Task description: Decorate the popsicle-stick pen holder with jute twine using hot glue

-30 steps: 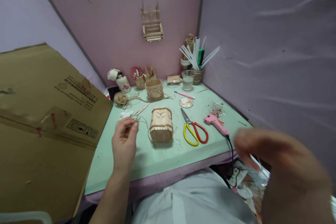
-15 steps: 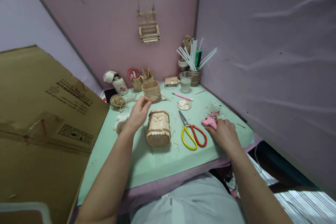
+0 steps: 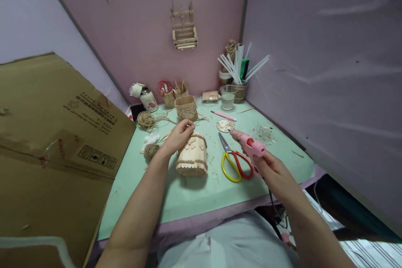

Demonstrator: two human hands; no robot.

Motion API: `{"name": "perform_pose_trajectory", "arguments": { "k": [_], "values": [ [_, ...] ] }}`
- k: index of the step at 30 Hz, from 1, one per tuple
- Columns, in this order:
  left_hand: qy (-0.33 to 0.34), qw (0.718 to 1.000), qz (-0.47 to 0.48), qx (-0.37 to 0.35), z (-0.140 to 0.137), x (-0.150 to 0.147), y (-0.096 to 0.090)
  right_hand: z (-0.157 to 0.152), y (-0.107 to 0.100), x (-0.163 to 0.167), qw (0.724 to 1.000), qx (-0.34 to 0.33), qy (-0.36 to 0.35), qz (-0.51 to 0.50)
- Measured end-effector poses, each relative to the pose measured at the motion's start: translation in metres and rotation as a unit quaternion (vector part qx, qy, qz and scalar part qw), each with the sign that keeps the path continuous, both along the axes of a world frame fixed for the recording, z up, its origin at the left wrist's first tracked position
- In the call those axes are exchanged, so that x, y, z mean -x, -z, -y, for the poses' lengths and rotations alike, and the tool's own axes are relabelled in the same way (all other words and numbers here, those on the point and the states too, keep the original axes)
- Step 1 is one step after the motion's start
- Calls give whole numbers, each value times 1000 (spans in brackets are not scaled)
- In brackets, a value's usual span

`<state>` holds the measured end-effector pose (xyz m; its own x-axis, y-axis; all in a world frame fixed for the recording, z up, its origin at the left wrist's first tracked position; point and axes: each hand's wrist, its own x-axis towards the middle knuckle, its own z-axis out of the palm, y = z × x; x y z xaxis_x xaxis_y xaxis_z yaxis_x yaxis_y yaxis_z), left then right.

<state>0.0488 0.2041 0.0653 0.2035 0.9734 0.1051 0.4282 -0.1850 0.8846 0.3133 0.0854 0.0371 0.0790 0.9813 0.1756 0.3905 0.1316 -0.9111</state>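
Observation:
My right hand (image 3: 270, 168) is wrapped round the handle of a pink hot glue gun (image 3: 249, 142), raised off the table with its nozzle pointing to the upper left. My left hand (image 3: 180, 135) is closed in a pinch at the upper edge of a light wooden container (image 3: 192, 157); what its fingertips hold, if anything, is too small to make out. Braided trim and scalloped wood pieces band this container, which lies at the table's middle. Between it and the glue gun lie scissors (image 3: 233, 160) with one yellow and one red handle.
Behind stand a second twine-trimmed container (image 3: 186, 108), a clear cup (image 3: 228, 98) and a pot of white glue sticks (image 3: 240, 92). Twine coils (image 3: 146, 120) lie left. A pink pen (image 3: 223, 115) and small round dish (image 3: 225, 125) sit mid-table. A cardboard box (image 3: 63, 146) borders the left.
My right hand has lifted the glue gun off the table and turned its nozzle leftward. My left hand has moved right, over the wooden container's top. The view has shifted slightly.

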Motion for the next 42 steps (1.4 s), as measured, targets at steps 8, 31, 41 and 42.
{"name": "perform_pose_trajectory", "arguments": {
  "k": [8,31,41,42],
  "values": [
    [-70,988,121,-62,21,17,8,32,9,31,990,43,-87,-104],
    [-19,979,176,-98,33,21,11,46,22,60,970,-131,-207,-7],
    [-12,978,180,-105,32,22,13,45,21,62,968,-144,-206,-17],
    [-11,978,180,-103,32,22,12,45,22,62,968,-143,-205,-18]
  ]
}}
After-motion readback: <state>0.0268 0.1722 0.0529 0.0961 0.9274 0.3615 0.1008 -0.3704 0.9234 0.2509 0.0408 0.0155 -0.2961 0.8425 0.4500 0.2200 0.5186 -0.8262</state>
